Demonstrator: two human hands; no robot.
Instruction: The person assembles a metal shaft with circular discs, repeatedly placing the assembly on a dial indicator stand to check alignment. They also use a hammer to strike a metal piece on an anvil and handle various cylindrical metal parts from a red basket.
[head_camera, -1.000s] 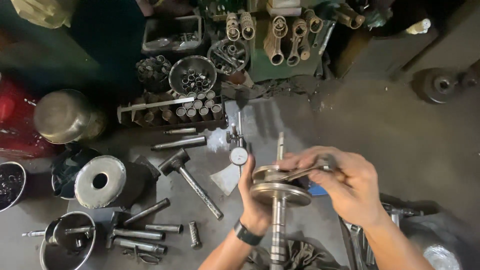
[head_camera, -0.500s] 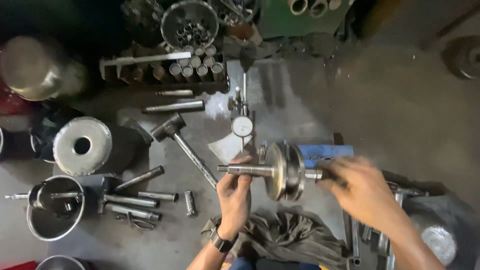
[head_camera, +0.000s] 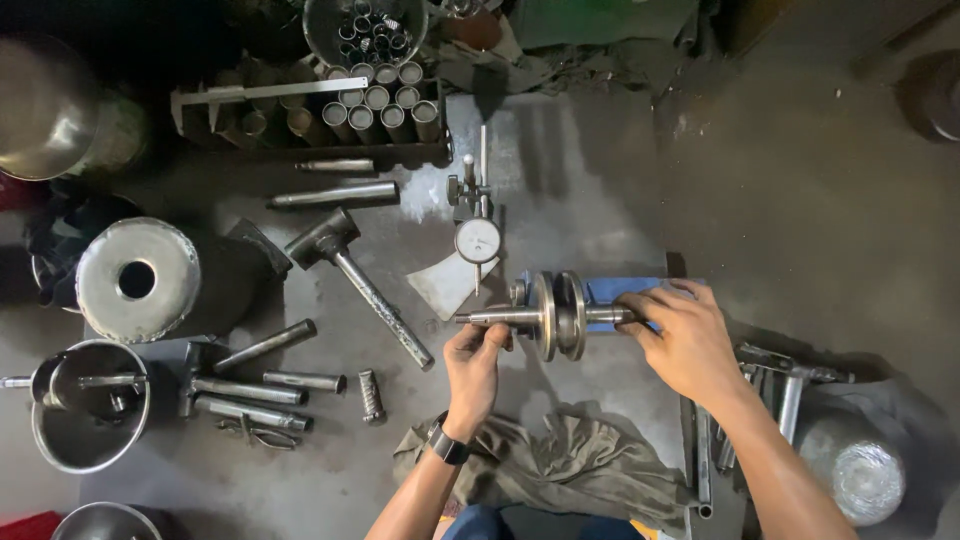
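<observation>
1. Near the floor's (head_camera: 800, 200) middle, a crankshaft (head_camera: 556, 315) is held level over a blue stand (head_camera: 640, 291).
2. Its left shaft end is pinched by the left hand (head_camera: 474, 365); the right end is grasped by the right hand (head_camera: 685, 340).
3. A dial gauge (head_camera: 478, 240) stands just beside, its face turned upward.

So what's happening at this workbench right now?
A person holds a metal crankshaft level over a blue stand, the left hand gripping one shaft end and the right hand the other. A dial gauge on its stand sits just behind it. A hammer lies to the left on the dark metal table, among loose steel pins, a tray of short tubes and a round metal disc with a hole. A rag lies near the person.
</observation>
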